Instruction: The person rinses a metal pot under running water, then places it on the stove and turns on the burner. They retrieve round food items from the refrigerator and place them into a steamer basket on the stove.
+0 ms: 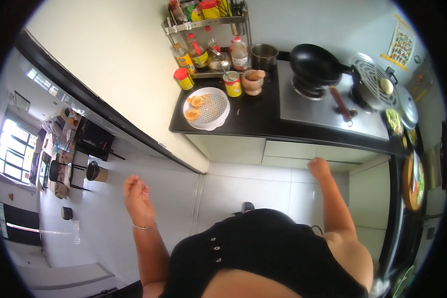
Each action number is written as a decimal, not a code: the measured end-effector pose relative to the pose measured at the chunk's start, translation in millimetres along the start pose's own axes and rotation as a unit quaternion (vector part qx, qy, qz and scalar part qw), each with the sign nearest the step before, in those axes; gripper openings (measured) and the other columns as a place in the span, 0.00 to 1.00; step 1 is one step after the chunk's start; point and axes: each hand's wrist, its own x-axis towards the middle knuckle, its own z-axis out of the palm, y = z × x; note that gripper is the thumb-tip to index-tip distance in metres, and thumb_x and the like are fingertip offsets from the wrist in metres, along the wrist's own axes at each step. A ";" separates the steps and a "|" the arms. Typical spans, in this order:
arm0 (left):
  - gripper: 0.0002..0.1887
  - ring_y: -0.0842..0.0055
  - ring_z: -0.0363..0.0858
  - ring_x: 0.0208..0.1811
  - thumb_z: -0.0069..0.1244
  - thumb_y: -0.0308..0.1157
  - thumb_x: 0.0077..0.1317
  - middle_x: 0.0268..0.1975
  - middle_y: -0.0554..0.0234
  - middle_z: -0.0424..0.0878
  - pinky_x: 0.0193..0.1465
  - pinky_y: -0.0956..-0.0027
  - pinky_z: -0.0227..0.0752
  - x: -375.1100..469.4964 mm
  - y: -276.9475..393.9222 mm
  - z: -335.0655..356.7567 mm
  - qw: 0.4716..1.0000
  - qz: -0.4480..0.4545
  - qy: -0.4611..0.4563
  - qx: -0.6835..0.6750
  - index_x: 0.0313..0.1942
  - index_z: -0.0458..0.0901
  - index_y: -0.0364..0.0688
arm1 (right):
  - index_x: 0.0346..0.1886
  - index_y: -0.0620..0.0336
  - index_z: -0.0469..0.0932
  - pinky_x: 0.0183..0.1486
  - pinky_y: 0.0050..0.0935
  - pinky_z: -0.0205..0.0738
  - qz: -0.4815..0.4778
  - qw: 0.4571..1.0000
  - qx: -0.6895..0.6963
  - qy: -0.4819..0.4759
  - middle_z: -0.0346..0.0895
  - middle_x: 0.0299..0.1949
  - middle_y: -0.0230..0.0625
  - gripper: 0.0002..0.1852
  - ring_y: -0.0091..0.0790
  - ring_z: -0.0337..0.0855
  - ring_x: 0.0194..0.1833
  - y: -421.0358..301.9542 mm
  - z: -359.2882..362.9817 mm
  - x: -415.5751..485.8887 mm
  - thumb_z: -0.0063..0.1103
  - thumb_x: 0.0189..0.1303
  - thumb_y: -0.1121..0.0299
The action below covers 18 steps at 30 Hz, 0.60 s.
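Note:
My left hand (137,192) is raised over the tiled floor at the left, palm up, its fingers loosely bent with nothing seen in them. A bracelet circles that wrist. My right hand (318,167) is closed in front of the drawer fronts (294,152), below the counter edge; whether it touches them I cannot tell. On the black counter, a white perforated tray (223,108) carries several golden fried pieces (193,114). Behind it stand an open can (232,87) with a spoon and a stone mortar (252,87) with its pestle (257,75).
A black wok (314,63) sits on the gas hob (301,108); beside it, a pot with a steamer rack (370,80). A condiment shelf (205,23) stands at the wall. Farther right lies a round wooden board (408,182) with a knife. A wall end (193,154) separates kitchen from room.

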 end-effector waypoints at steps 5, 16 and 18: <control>0.12 0.84 0.68 0.38 0.45 0.25 0.60 0.40 0.73 0.73 0.44 0.76 0.62 84.5 14.9 -26.6 0.998 0.034 0.050 0.019 0.44 0.73 0.45 | 0.32 0.59 0.78 0.44 0.39 0.70 -0.103 0.994 0.018 0.015 0.77 0.35 0.47 0.10 0.49 0.76 0.40 -79.9 16.7 19.4 0.57 0.50 0.63; 0.10 0.83 0.70 0.36 0.48 0.27 0.59 0.38 0.73 0.77 0.41 0.77 0.63 312.8 -2.1 -87.7 0.999 -0.015 0.026 -0.037 0.42 0.75 0.46 | 0.39 0.65 0.74 0.33 0.26 0.73 0.086 0.895 0.428 -0.091 0.75 0.32 0.37 0.20 0.31 0.79 0.33 -294.7 108.8 18.3 0.55 0.56 0.54; 0.10 0.83 0.71 0.36 0.48 0.27 0.59 0.37 0.73 0.77 0.41 0.78 0.64 350.4 3.1 -92.0 1.000 -0.011 0.014 -0.021 0.42 0.75 0.46 | 0.46 0.66 0.69 0.31 0.28 0.75 0.196 0.843 0.496 -0.075 0.72 0.38 0.39 0.26 0.34 0.79 0.33 -346.7 121.3 31.0 0.54 0.56 0.50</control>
